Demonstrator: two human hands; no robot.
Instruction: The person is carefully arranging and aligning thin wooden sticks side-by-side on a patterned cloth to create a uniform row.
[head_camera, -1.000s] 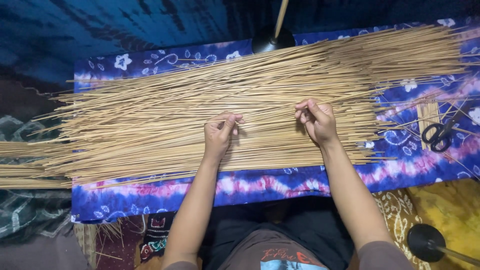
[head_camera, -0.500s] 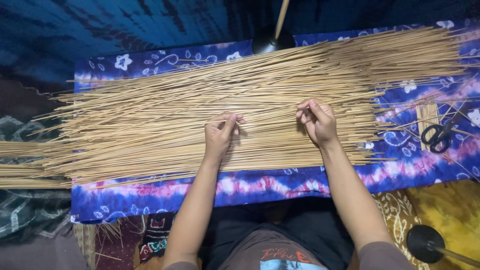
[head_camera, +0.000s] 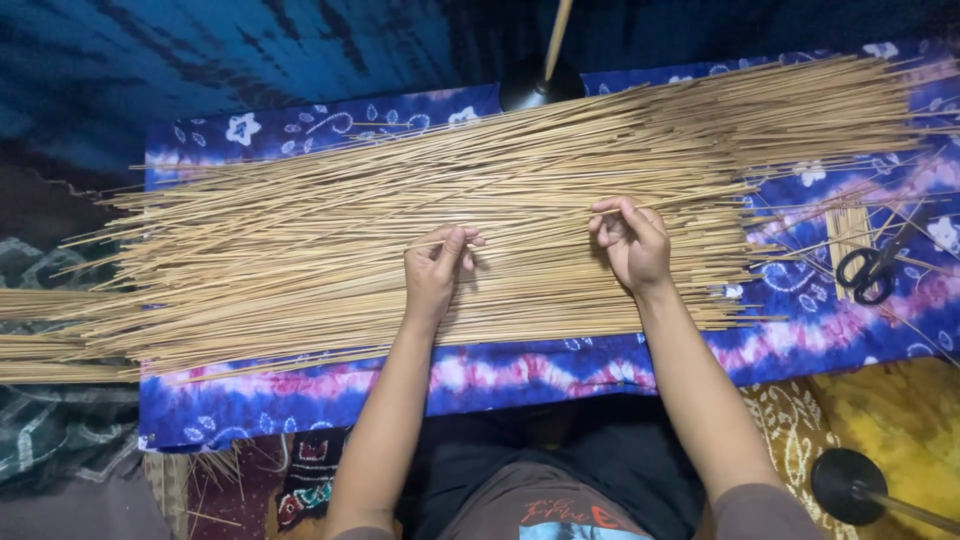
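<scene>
A wide layer of thin tan sticks (head_camera: 520, 200) lies spread lengthwise across a blue and purple patterned cloth (head_camera: 330, 395), running from far left to the top right. Both hands rest on the near half of that layer. The left hand (head_camera: 437, 272) has its fingertips closed in a narrow pinch on a single stick; the right hand (head_camera: 632, 243) is curled, its thumb and fingers closed in a similar grip on what looks like one or two sticks, though which exactly cannot be told.

Risks, as I judge them: the sticks are thin and overlap at slight angles, so lifting one from the middle could drag its neighbours out of line or bend and snap it. The ends at the left overhang the cloth and could slide off if the layer is nudged. Loose sticks at the right lie across the scissors (head_camera: 875, 265) and could catch on them.

Count: sticks far too many to number, well over a hundred; two hands; one pair of black-handled scissors; one cloth; two round black bases, one at the top (head_camera: 535, 85) with a pale rod, one at the lower right (head_camera: 850, 485).
</scene>
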